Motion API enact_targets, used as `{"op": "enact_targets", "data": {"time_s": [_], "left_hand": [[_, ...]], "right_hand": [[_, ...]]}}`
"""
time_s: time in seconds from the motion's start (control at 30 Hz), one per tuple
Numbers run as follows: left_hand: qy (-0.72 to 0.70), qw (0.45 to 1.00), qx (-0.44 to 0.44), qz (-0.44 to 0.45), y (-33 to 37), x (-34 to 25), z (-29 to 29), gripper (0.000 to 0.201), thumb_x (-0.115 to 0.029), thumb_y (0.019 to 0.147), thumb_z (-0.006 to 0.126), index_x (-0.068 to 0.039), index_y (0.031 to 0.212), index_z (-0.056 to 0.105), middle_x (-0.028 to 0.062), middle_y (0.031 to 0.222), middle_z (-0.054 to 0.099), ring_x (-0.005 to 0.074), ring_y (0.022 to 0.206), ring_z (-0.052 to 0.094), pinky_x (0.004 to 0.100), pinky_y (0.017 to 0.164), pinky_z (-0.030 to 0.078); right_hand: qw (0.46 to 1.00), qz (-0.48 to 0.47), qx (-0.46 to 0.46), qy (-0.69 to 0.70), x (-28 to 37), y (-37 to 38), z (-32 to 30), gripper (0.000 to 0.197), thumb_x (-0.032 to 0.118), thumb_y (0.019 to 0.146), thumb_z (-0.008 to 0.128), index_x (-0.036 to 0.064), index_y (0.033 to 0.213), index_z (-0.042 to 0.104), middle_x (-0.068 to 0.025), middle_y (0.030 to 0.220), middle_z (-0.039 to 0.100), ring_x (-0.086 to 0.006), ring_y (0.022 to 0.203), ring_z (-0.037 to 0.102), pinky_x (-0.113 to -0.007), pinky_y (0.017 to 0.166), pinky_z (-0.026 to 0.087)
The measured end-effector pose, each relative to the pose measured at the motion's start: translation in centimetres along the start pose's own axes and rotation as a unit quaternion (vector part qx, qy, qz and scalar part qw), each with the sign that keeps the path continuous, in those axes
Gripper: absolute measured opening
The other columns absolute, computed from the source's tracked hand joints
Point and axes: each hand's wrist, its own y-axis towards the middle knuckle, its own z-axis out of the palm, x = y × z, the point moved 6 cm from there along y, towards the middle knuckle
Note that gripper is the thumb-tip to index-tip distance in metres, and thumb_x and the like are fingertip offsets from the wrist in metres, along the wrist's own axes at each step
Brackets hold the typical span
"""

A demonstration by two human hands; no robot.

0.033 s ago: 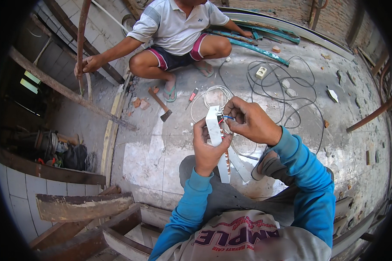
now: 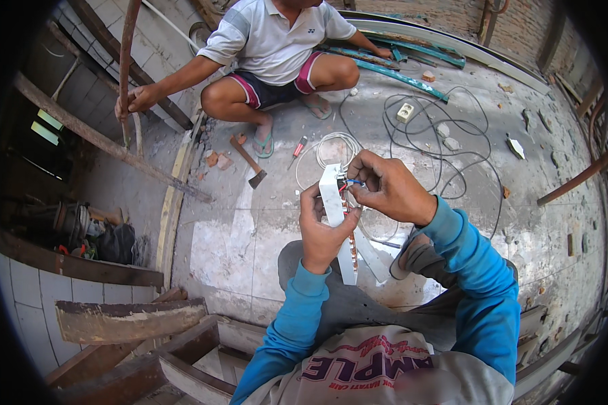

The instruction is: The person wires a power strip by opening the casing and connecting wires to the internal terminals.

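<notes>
My left hand (image 2: pixel 322 226) is closed round a long white power strip (image 2: pixel 332 196), held tilted above my lap. Its inner side faces right, showing a row of metal contacts (image 2: pixel 353 246) and a short red wire near the upper end. At that end my right hand (image 2: pixel 390 187) pinches a blue wire (image 2: pixel 355 181) between thumb and fingers. A pale flat strip (image 2: pixel 372 255) lies just right of the power strip's lower end. Beyond it a coil of white cable (image 2: pixel 336 147) rests on the floor.
Across from me squats a person (image 2: pixel 277 50), one hand on a wooden pole (image 2: pixel 126 67). A hatchet (image 2: pixel 248 162) and a red-handled screwdriver (image 2: pixel 298 151) lie on the floor. Black cable (image 2: pixel 446 154) loops around a socket block (image 2: pixel 405 113). Wooden frames (image 2: pixel 132 322) stand at lower left.
</notes>
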Motion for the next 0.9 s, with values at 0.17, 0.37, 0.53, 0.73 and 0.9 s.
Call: {"op": "enact_targets", "data": {"time_s": [0.17,0.37,0.53,0.73,0.9], "left_hand": [[-0.019,0.999,0.021,-0.024,0.1,0.3,0.0,0.064,-0.009,0.077,0.081,-0.001,0.128,0.043,0.0128,0.113,0.062,0.0179,0.101,0.062,0.0333,0.088,0.051],[-0.005,0.999,0.043,-0.026,0.0,0.6,-0.1,0.066,-0.009,0.077,0.082,0.000,0.129,0.043,0.0130,0.116,0.060,0.0176,0.103,0.062,0.0328,0.089,0.051],[-0.007,0.998,0.048,-0.029,-0.1,0.6,0.3,0.068,-0.008,0.076,0.082,0.000,0.131,0.042,0.0128,0.118,0.060,0.0170,0.102,0.062,0.0317,0.088,0.051],[0.021,0.998,0.039,-0.041,0.0,0.2,0.6,0.062,-0.003,0.075,0.080,-0.001,0.126,0.045,0.0100,0.113,0.061,0.0149,0.098,0.062,0.0310,0.088,0.051],[0.138,0.990,0.024,0.031,0.3,-0.7,0.5,0.068,-0.004,0.071,0.081,-0.001,0.130,0.047,0.0100,0.112,0.062,0.0156,0.096,0.063,0.0302,0.083,0.051]], "right_hand": [[0.983,-0.148,-0.052,-0.091,0.0,0.2,-0.4,0.019,0.007,0.079,0.073,0.0022,0.095,0.063,-0.0121,0.080,0.063,-0.0271,0.071,0.063,-0.037,0.065,0.050],[0.943,-0.242,-0.033,-0.226,1.0,0.0,-0.5,0.019,0.011,0.077,0.074,0.0055,0.090,0.062,-0.0101,0.079,0.063,-0.0301,0.074,0.064,-0.040,0.066,0.052],[0.919,-0.287,-0.032,-0.270,0.6,-0.5,-0.4,0.022,0.013,0.075,0.075,0.0058,0.090,0.060,-0.0080,0.075,0.060,-0.0271,0.072,0.064,-0.039,0.062,0.052],[0.918,-0.280,-0.038,-0.277,0.6,-0.8,-0.7,0.023,0.013,0.074,0.075,0.0061,0.091,0.060,-0.0075,0.075,0.060,-0.0269,0.071,0.063,-0.039,0.062,0.051],[0.949,-0.203,-0.022,-0.240,1.1,-0.9,-0.9,0.022,0.013,0.076,0.073,0.0039,0.091,0.060,-0.0119,0.077,0.062,-0.0326,0.073,0.064,-0.042,0.064,0.051]]}}
